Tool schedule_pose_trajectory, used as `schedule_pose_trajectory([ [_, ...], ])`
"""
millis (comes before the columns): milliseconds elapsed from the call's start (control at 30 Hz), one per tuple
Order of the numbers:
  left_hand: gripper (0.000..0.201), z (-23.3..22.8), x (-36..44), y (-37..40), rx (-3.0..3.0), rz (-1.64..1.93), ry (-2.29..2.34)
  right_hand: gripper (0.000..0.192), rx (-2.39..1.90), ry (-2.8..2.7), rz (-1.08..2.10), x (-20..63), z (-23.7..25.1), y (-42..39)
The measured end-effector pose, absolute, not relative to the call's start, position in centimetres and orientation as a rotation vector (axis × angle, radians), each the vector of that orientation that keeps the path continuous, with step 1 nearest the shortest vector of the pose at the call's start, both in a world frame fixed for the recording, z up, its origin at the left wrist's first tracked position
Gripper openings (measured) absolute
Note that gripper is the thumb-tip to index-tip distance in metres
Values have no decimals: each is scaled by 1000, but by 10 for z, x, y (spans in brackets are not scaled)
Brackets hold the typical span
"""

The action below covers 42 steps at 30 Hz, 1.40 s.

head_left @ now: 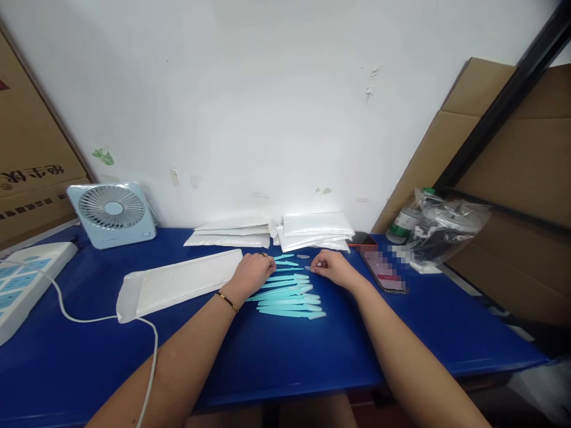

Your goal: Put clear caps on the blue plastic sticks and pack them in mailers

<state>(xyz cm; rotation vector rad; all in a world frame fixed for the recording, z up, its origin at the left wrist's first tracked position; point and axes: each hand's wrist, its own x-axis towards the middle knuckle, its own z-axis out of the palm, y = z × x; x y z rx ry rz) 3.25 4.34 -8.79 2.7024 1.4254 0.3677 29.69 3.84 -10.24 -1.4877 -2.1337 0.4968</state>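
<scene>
Several teal eyebrow razors [289, 308] lie in a rough column on the blue table, handles to the left. My left hand [253, 272] is closed at the handle end of an uncapped eyebrow razor [289, 269] near the top of the column; its fingertips are partly hidden. Opposite it, my right hand [333, 267] pinches a small clear blade cap [307, 268], which is close to that razor's blade end. Another clear cap [303, 257] rests on the table just beyond. Two more uncapped razors [286, 263] lie beside my left fingertips.
White padded envelopes [316, 224] are stacked against the wall, and a long white envelope [182, 282] lies left. A blue fan [111, 214], power strip [31, 285] and white cable [154, 351] occupy the left side. Phones [386, 273], a bottle [401, 226] and a plastic bag [446, 229] are right.
</scene>
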Motion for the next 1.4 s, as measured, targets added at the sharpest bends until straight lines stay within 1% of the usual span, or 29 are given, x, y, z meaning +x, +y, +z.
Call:
schedule_pose_trajectory([
  [267,25,-89,36,43,2736,349,1422,8,-1348,-2213,419,278,-104,39],
  [433,26,-88,36,41,2692,333,1350,12,-1223,-2274,503,276,-99,36],
  [500,26,-88,35,42,2660,370,1350,16,-1260,-2199,494,289,-98,38],
  [600,24,-92,33,45,2670,452,1411,17,-1435,-2047,332,314,-99,44],
  [667,25,-96,33,47,2694,446,1458,21,-1503,-2050,269,325,-102,48],
  [733,25,-100,34,49,2696,436,1490,23,-1508,-2106,272,327,-105,51],
  [900,20,-99,36,48,2657,445,1524,10,-1577,-2147,266,315,-108,53],
  [1033,16,-93,36,46,2600,417,1542,19,-1565,-2152,334,311,-109,50],
  [1200,16,-89,36,44,2545,419,1548,21,-1520,-2112,621,317,-108,48],
  [1400,15,-90,35,44,2581,451,1549,10,-1590,-2114,537,322,-103,47],
])
